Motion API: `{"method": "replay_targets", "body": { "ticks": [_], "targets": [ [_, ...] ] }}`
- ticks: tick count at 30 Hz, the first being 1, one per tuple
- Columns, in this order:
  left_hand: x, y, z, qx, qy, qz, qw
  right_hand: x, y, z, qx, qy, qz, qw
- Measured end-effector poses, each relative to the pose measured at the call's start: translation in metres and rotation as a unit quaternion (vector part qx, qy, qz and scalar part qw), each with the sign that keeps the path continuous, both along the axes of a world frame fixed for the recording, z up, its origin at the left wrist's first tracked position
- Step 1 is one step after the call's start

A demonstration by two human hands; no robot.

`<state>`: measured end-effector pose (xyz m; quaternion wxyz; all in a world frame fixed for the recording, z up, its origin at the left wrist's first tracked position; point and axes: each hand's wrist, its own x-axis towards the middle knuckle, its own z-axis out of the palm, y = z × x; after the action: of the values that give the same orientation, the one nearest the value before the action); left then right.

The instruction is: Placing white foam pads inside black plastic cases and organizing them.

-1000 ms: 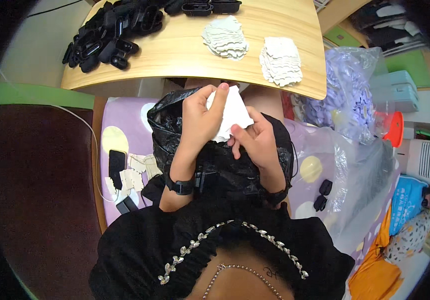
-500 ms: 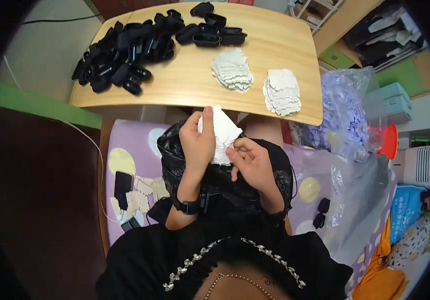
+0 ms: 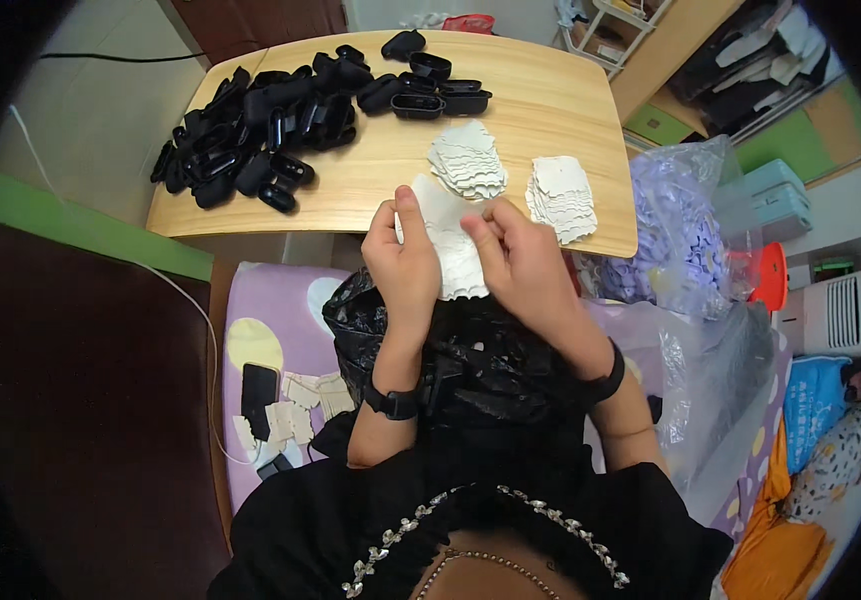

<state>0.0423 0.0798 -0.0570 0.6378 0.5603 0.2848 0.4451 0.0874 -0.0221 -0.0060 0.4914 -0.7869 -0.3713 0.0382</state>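
Over my lap, at the table's near edge, my left hand grips a white stack of thin pieces with ragged, wavy edges, thumb pointing up along its left side. My right hand is closed at the stack's right side, thumb pressed on its face and fingers curled behind. On the table just beyond lie a fanned pile of similar white pieces and, further right, a second such pile. Beneath my hands a crumpled black plastic bag covers my lap.
Many small black cases are heaped on the table's left and far side. A phone and cream-coloured pieces lie on the purple spotted cover. On the right stand a clear bag of lilac pieces and a red container.
Both hands have lifted the white stack up toward the table edge. My right hand has moved from the stack's lower corner up to its right side. The view has shifted slightly.
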Motion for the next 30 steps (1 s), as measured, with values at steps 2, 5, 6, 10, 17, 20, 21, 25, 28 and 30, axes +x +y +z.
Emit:
{"method": "replay_targets", "body": {
  "ticks": [2,5,6,10,17,20,21,25,28,30],
  "targets": [
    [-0.001,0.006,-0.003,-0.042,-0.030,-0.029,0.998,0.012,0.006,0.009,0.007,-0.021,0.021,1.000],
    [-0.027,0.021,0.000,-0.121,-0.016,-0.054,0.991,0.038,0.023,0.022,-0.029,-0.084,0.090,0.992],
    [-0.035,0.027,0.003,-0.158,-0.012,-0.068,0.985,0.052,0.033,0.024,-0.025,-0.089,0.096,0.991],
    [-0.042,0.033,-0.006,-0.146,0.013,-0.066,0.987,0.127,0.051,-0.004,-0.132,0.083,0.108,0.982],
    [-0.065,0.059,-0.010,-0.098,0.063,-0.049,0.992,0.147,0.056,-0.048,-0.329,-0.157,-0.022,0.931],
    [-0.065,0.058,-0.009,-0.061,0.081,-0.052,0.994,0.119,0.064,-0.036,-0.324,-0.225,-0.097,0.914],
    [-0.064,0.057,-0.009,-0.035,0.085,-0.047,0.995,0.111,0.071,-0.037,-0.321,-0.258,-0.134,0.901],
    [-0.055,0.040,0.000,0.005,0.113,-0.083,0.990,0.096,0.092,-0.061,-0.440,-0.182,-0.171,0.863],
    [-0.057,0.033,-0.004,0.025,0.134,-0.118,0.984,0.096,0.086,-0.070,-0.389,-0.232,-0.051,0.890],
    [-0.062,0.031,-0.006,0.040,0.147,-0.141,0.978,0.101,0.076,-0.064,-0.393,-0.268,0.021,0.879]
  ]
}}
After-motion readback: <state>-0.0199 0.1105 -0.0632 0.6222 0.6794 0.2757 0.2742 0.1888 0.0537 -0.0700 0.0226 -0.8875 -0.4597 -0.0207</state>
